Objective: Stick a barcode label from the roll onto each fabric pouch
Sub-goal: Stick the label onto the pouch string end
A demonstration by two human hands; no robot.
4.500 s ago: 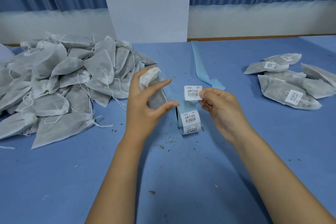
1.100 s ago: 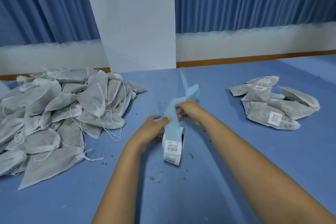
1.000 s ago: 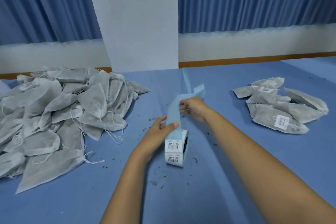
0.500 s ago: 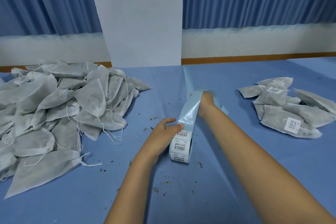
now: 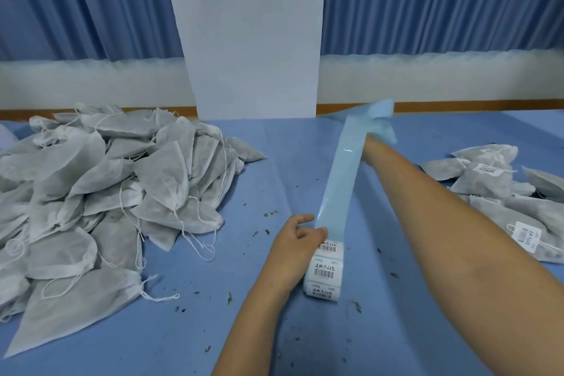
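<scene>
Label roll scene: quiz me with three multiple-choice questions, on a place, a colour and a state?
1. Where is the unlabelled pouch pile? A left of the label roll B right of it C on a chair
2. What colour is the backing strip? A red B pale blue C yellow
3. How is the strip? A fully wound B torn off, lying flat C stretched from roll to right hand
A, heap lies left; B, it looks pale blue; C, left hand holds the roll, strip runs taut.

Our blue cloth surface [image 5: 299, 146] carries a heap of grey fabric pouches [image 5: 122, 192] left, labelled grey pouches [image 5: 500, 192] right, a white barcode-label roll [image 5: 325, 272] between.
</scene>
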